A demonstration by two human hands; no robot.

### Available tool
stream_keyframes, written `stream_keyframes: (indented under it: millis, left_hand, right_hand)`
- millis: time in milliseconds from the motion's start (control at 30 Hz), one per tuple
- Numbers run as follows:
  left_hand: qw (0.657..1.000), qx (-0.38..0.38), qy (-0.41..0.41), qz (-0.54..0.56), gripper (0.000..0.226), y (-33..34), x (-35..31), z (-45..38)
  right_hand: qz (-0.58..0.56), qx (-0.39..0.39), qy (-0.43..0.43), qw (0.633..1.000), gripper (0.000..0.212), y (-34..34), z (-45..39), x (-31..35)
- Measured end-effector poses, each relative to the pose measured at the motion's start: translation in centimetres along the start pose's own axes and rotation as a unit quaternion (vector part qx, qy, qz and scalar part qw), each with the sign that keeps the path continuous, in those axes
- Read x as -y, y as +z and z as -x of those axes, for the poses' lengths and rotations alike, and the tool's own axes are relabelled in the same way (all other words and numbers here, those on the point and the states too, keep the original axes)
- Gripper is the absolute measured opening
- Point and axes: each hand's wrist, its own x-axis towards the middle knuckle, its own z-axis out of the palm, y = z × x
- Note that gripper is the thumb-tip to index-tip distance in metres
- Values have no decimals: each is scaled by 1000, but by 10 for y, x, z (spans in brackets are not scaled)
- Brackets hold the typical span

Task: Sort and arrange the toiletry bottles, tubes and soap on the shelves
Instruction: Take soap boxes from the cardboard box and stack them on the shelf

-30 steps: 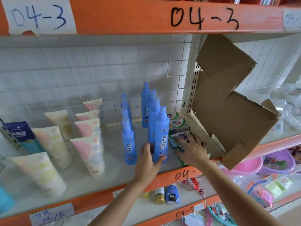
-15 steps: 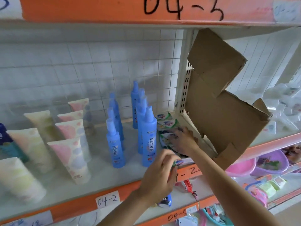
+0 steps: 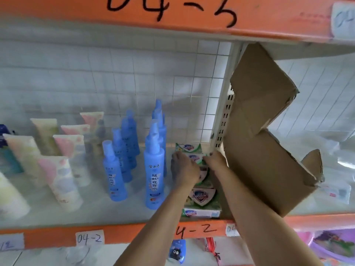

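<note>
Head view, green-white soap packs (image 3: 200, 196) rowed, both hands (image 3: 184, 169) gripping one

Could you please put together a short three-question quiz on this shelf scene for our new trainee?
1. True or false: both hands are on the row of soap packs at the right end of the shelf.
2. Which stands nearest the left hand? A: a pastel tube; B: the front blue spray bottle; C: the cardboard box.
3. Fill in: the handwritten label on the shelf's orange front edge reads ____.

Key
1. True: the left hand and the right hand meet over the packs near the back of the row.
2. B.
3. 04-2.
</note>
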Motion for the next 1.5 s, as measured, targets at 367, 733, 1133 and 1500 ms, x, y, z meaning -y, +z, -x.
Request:
stream_keyframes:
  millis: [367, 733, 1133, 1500]
  left_hand:
    - [987, 26, -143, 69, 36, 6, 11, -51]
    - [992, 56, -98, 49, 32, 2, 16, -36]
    - [985, 64, -122, 100, 41, -7, 10, -23]
    - [985, 79, -98, 115, 37, -9, 10, -21]
  right_hand:
    - [-90, 16, -9, 996, 30, 13, -17, -5]
    - [-84, -7, -29, 996, 30, 12, -12, -9]
    - [-82, 8, -45, 996, 26, 4, 1, -7]
    - [-101, -21, -40, 994, 27, -5, 14, -5]
